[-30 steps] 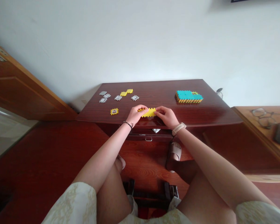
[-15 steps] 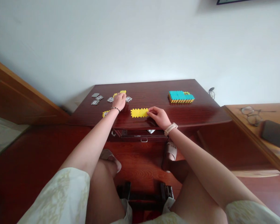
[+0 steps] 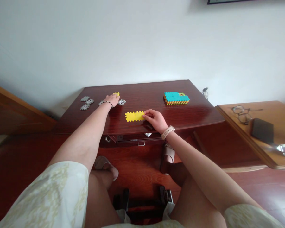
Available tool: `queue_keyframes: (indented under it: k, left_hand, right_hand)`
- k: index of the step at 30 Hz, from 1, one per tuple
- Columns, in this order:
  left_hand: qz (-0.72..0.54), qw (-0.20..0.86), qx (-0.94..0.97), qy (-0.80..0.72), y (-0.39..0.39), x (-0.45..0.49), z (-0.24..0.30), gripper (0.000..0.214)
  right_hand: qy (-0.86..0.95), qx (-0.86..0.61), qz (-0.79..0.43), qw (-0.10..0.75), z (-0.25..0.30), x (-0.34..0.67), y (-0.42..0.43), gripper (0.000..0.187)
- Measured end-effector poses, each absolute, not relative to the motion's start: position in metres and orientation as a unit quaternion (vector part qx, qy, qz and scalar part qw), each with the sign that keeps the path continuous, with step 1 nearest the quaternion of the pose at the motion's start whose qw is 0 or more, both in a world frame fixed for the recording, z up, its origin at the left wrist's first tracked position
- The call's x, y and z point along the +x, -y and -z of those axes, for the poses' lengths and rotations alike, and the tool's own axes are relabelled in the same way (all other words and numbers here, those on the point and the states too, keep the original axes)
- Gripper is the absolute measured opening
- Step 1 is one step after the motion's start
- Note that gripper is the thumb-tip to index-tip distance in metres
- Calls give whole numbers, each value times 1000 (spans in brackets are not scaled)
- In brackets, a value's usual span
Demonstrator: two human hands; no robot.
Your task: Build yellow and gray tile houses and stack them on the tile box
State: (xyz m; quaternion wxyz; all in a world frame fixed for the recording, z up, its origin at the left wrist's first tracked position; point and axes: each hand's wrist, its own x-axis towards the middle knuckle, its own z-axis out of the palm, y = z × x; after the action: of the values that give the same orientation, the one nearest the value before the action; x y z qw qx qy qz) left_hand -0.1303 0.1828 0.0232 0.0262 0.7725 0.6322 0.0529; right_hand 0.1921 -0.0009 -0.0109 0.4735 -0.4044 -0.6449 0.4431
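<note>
My right hand (image 3: 156,120) pinches the right end of a flat yellow strip (image 3: 134,116) of interlocking puzzle tiles between thumb and fingers. The strip is near the table's front edge. Farther back and to the left, my left hand (image 3: 112,99) reaches palm down, its fingers stretched over a yellow tile (image 3: 116,94) with toothed edges. A grey tile (image 3: 122,102) with dark marks lies just right of that hand. Another grey tile (image 3: 101,102) shows partly at the left of the wrist.
Several grey tiles (image 3: 86,103) lie at the table's left. A stack of turquoise, yellow and orange tiles (image 3: 176,98) sits at the back right of the dark table (image 3: 144,90). Eyeglasses (image 3: 243,115) and a black case (image 3: 262,130) rest on the wooden side table (image 3: 280,117).
The whole view has shifted, so the table appears farther left. My left hand has moved slightly forward, its fingers now over the yellow tile. My right hand keeps its pinch on the strip.
</note>
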Motion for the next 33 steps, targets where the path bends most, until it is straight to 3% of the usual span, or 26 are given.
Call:
queue_keyframes:
  k: [9, 19, 33]
  left_hand:
    - [-39, 36, 769, -636, -148, -120, -22, 59]
    - [-169, 25, 740, -650, -64, -112, -7, 54]
    - [-269, 19, 710, -651, 35, -87, 0, 64]
  right_hand:
    - [642, -393, -440, 490, 12, 192, -1, 36]
    - [623, -401, -450, 500, 11, 193, -2, 45]
    - [611, -442, -410, 513, 10, 195, -1, 44]
